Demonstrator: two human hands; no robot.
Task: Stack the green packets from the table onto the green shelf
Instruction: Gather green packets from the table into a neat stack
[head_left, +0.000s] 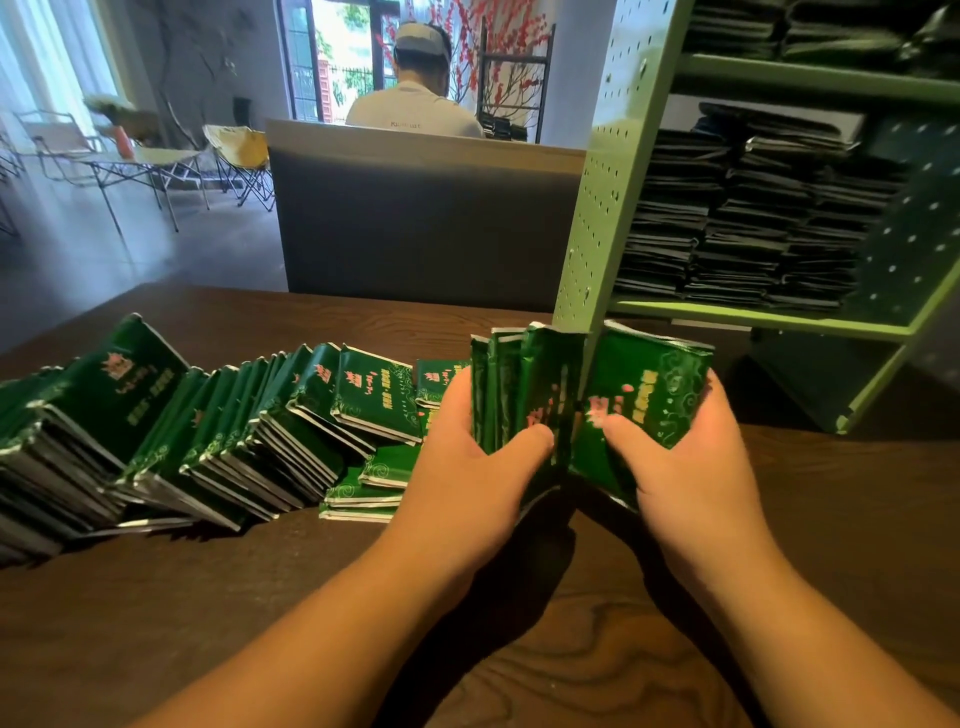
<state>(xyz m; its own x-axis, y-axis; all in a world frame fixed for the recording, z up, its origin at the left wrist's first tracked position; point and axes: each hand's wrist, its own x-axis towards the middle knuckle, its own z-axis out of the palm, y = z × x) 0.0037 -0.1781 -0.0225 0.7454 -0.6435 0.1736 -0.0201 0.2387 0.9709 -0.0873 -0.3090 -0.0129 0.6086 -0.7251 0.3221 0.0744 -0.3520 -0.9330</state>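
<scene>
A bundle of green packets (587, 384) is held upright above the brown table (571, 649), just in front of the green shelf (597, 208). My left hand (467, 452) grips the bundle's left side, thumb across the front. My right hand (691, 457) grips the right side, thumb on the front packet. A long slanted row of green packets (218, 421) lies on the table to the left. Several stacks of dark packets (753, 218) fill the shelf's lower level.
The shelf's perforated side post (582, 291) stands right behind the held bundle. A grey partition (426, 223) rises beyond the table, with a person (415, 104) seated behind it. Folding chairs and a small table (145, 161) stand at the far left.
</scene>
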